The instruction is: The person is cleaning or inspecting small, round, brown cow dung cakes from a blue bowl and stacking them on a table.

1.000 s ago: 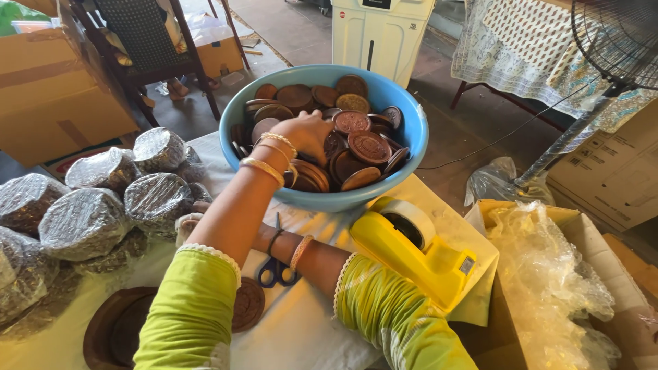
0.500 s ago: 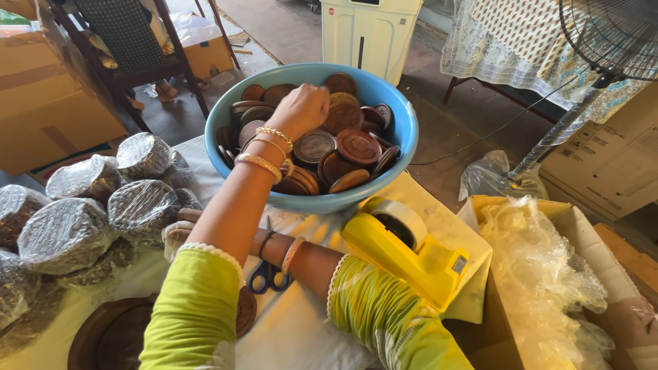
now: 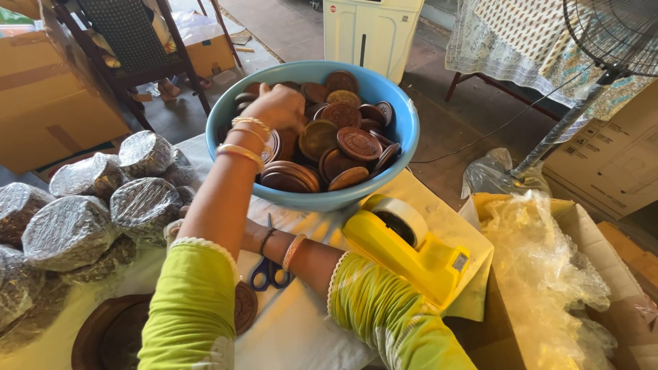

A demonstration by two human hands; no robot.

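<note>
My left hand (image 3: 277, 106) curls down onto the brown discs (image 3: 339, 140) piled in the blue bowl (image 3: 401, 130) before me, its grip hidden, while my right hand lies unseen beneath my left arm.

Both arms in green sleeves, crossed at the forearms.
The left hand (image 3: 277, 106) reaches forward, fingers curled downward, bangles at the wrist. The right forearm lies crosswise beneath the left arm, its hand hidden from view.

right hand (image 3: 179, 229): hidden behind left arm | fan (image 3: 617, 34): cut off at top edge
</note>
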